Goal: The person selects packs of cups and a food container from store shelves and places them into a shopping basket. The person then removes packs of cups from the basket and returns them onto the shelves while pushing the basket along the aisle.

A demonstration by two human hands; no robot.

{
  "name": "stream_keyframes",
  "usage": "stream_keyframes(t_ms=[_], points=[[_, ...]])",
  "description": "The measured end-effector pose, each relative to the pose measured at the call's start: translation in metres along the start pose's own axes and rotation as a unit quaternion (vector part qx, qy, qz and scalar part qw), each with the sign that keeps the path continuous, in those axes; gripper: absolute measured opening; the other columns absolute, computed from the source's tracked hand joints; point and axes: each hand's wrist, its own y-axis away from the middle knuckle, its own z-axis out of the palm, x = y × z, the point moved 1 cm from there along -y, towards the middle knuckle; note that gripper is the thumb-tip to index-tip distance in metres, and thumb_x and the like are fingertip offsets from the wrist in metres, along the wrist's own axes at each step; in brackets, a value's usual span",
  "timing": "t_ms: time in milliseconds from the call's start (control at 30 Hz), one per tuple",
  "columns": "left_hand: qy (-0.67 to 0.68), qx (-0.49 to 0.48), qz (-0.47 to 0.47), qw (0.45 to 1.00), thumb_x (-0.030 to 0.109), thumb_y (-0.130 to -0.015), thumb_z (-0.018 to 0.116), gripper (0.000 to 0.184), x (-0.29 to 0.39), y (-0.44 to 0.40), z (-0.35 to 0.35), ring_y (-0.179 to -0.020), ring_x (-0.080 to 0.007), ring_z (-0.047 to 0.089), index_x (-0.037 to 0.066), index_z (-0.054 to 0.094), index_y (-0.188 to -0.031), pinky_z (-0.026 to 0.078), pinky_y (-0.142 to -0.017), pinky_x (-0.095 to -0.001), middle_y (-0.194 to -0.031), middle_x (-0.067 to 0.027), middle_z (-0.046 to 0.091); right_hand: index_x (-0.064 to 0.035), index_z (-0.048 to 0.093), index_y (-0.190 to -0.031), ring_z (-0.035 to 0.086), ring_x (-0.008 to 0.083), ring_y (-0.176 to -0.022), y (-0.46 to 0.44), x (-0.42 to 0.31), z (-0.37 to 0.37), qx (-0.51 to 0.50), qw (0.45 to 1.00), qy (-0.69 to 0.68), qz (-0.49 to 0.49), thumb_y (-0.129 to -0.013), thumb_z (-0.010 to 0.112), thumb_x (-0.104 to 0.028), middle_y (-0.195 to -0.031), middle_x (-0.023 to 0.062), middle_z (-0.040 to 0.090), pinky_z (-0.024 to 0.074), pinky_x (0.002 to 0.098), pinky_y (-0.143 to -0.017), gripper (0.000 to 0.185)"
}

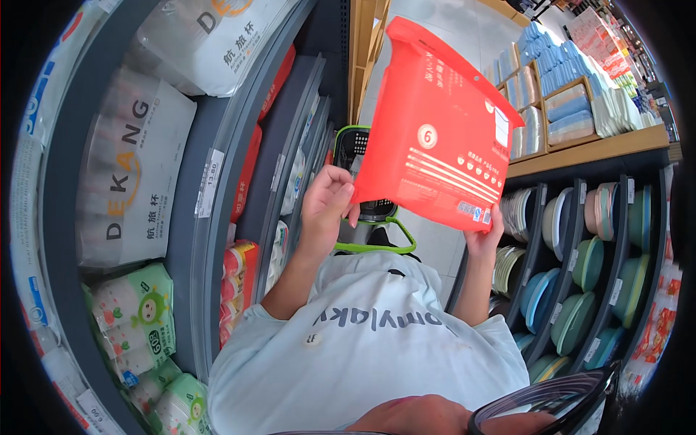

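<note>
Black-rimmed eyeglasses (540, 397) are seen closest, with a pale blue cloth T-shirt (370, 333) just past them. A big red plastic packet with white print (442, 127) is held up in front by both hands. Its lower left corner is pinched between the thumb and bent fingers of the left hand (328, 199). Its lower right corner is held by the right hand (484, 238); how the hidden fingers are bent cannot be told. Partly behind it, a black basket with a bright green handle (404, 233) is seen.
</note>
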Motion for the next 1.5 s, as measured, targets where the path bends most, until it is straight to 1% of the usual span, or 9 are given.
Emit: stream_keyframes(t_ms=[133,267,400,867,967,1133,1233,1367,1500], points=[[-0.109,0.084,0.089,0.986,0.018,-0.093,0.063,0.022,0.001,0.010,0.010,-0.058,-0.0107,0.047,0.002,0.050,-0.101,0.038,-0.054,-0.0241,-0.074,-0.0024,0.050,-0.0016,0.046,-0.135,0.061,0.0264,-0.118,-0.014,0.003,-0.019,0.045,0.999,-0.009,0.025,-0.097,0.055,-0.028,-0.132,0.0158,0.059,0.0554,0.0444,-0.095,0.047],[0.277,-0.237,-0.009,0.931,0.027,-0.091,0.070,0.035,0.046,0.042,0.056,-0.064,-0.0161,0.050,-0.003,0.057,-0.104,0.038,-0.063,-0.0312,-0.077,-0.0047,0.052,-0.0074,0.050,-0.129,0.067,0.0216,-0.103,-0.036,0.030,-0.041,0.118,0.987,0.093,0.058,-0.096,0.058,-0.028,-0.120,0.0095,0.065,0.0578,0.0363,-0.078,0.040],[0.303,-0.381,0.025,0.873,0.038,-0.084,0.076,0.053,0.048,0.038,0.083,-0.064,-0.0195,0.050,-0.005,0.062,-0.112,0.037,-0.059,-0.0339,-0.082,-0.0056,0.057,-0.0117,0.045,-0.131,0.066,0.0190,-0.101,-0.057,0.076,-0.081,0.141,0.967,0.178,0.118,-0.094,0.063,-0.025,-0.119,0.0060,0.062,0.0576,0.0340,-0.069,0.044],[0.310,-0.248,-0.024,0.917,0.017,-0.077,0.068,0.032,-0.005,-0.035,0.108,-0.062,-0.0105,0.049,-0.001,0.060,-0.102,0.039,-0.058,-0.0262,-0.086,-0.0015,0.059,0.0061,0.050,-0.125,0.066,0.0258,-0.103,-0.129,0.263,-0.248,0.189,0.893,0.330,0.241,-0.084,0.071,-0.007,-0.116,0.0183,0.065,0.0549,0.0384,-0.087,0.048],[0.430,-0.179,0.133,0.875,0.014,-0.078,0.074,0.039,-0.032,-0.051,0.118,-0.059,-0.0124,0.049,-0.014,0.059,-0.101,0.034,-0.052,-0.0260,-0.075,-0.0079,0.059,0.0032,0.046,-0.128,0.067,0.0309,-0.102,-0.139,0.299,-0.278,0.203,0.839,0.446,0.236,-0.080,0.075,-0.016,-0.122,0.0215,0.062,0.0576,0.0420,-0.083,0.059],[0.174,-0.122,-0.019,0.977,0.021,-0.086,0.068,0.020,-0.060,-0.076,0.084,-0.069,-0.0186,0.053,0.002,0.060,-0.082,0.040,-0.060,-0.0309,-0.077,-0.0068,0.057,0.0007,0.033,-0.133,0.059,0.0430,-0.115,-0.171,0.325,-0.275,0.119,0.667,0.683,0.273,-0.066,0.082,-0.034,-0.122,0.0302,0.059,0.0460,0.0452,-0.099,0.090],[-0.016,0.023,-0.179,0.983,0.015,-0.093,0.059,0.012,-0.136,-0.070,0.037,-0.081,-0.0069,0.051,0.003,0.055,-0.094,0.042,-0.068,-0.0238,-0.089,-0.0005,0.056,0.0006,0.031,-0.135,0.059,0.0425,-0.115,-0.183,0.337,-0.287,0.110,0.710,0.649,0.250,-0.069,0.081,-0.030,-0.121,0.0295,0.060,0.0465,0.0450,-0.098,0.088],[-0.401,0.089,-0.336,0.848,0.022,-0.090,0.065,0.020,-0.247,-0.008,-0.052,-0.088,-0.0182,0.064,0.005,0.061,-0.100,0.047,-0.079,-0.0323,-0.095,-0.0064,0.066,0.0041,0.042,-0.133,0.061,0.0325,-0.116,-0.184,0.326,-0.272,-0.020,0.796,0.512,0.324,-0.077,0.077,-0.019,-0.123,0.0244,0.061,0.0474,0.0385,-0.098,0.070],[-0.672,-0.017,-0.280,0.686,0.039,-0.088,0.064,0.036,-0.277,0.063,-0.109,-0.118,-0.0277,0.054,0.006,0.067,-0.101,0.031,-0.104,-0.0531,-0.111,-0.0098,0.065,0.0037,0.052,-0.132,0.059,0.0351,-0.119,-0.165,0.321,-0.290,-0.226,0.578,0.699,0.355,-0.078,0.077,-0.028,-0.124,0.0228,0.064,0.0436,0.0411,-0.103,0.068]])
